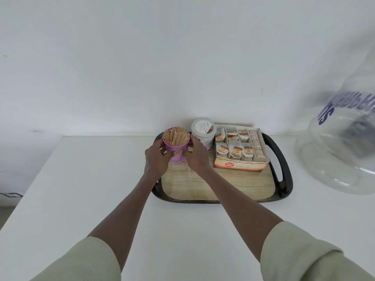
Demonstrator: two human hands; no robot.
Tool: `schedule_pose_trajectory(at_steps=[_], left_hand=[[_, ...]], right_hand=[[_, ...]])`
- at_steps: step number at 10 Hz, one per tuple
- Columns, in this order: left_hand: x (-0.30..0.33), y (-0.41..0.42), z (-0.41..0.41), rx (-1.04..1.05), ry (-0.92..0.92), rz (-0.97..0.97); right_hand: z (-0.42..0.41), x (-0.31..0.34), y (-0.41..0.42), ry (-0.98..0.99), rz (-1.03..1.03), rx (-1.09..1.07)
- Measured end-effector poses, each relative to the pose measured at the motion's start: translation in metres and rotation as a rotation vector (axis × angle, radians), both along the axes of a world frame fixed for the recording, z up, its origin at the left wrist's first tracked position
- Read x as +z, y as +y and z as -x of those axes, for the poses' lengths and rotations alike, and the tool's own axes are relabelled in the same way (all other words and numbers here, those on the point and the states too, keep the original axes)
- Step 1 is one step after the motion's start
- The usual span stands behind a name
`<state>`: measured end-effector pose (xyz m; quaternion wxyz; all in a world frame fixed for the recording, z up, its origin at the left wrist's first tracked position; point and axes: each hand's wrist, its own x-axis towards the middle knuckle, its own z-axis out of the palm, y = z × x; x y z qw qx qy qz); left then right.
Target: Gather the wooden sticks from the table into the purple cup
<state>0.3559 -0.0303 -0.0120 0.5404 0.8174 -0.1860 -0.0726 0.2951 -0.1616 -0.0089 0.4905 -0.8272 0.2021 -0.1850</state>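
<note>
At the centre of the frame, both hands met around the purple cup (176, 146). The left hand (156, 159) wrapped the cup's left side, its fingers curled against the wall. The right hand (197, 157) closed on the cup's right side, its fingers bent around the far edge and mostly hidden behind the cup. Both forearms ran down toward the bottom corners of the frame, ending in pale green sleeves (300, 254).

The cup stood upright at the upper-left corner of a dark tray (284, 175) with a wood-grain floor; whether its foot rested on the tray or hung just above it could not be told. The wooden sticks (176, 135) stood packed inside the cup, their tips showing above the rim.

Just right of the cup, near the right hand, sat a white lidded tub (203, 132). Further right on the tray stood an open box of tea bags (239, 147), its front panel orange.

The tray lay on a white table (91, 189) set against a white wall (142, 57). At the right edge of the frame a large clear water bottle (343, 142) with blue lettering stood near the tray's handle.
</note>
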Motion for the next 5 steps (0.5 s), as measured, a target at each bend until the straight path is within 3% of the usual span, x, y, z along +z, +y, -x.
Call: schedule_pose_trajectory(at_steps=[3,5], left_hand=[[-0.001,-0.009,-0.016,0.012,-0.068,-0.127],[0.007,-0.005,0.009,0.110,0.016,-0.101]], right_hand=[[-0.015,-0.008,-0.002,0.037,-0.022,-0.039],[0.003,-0.010,0.000,0.063,0.101,-0.033]])
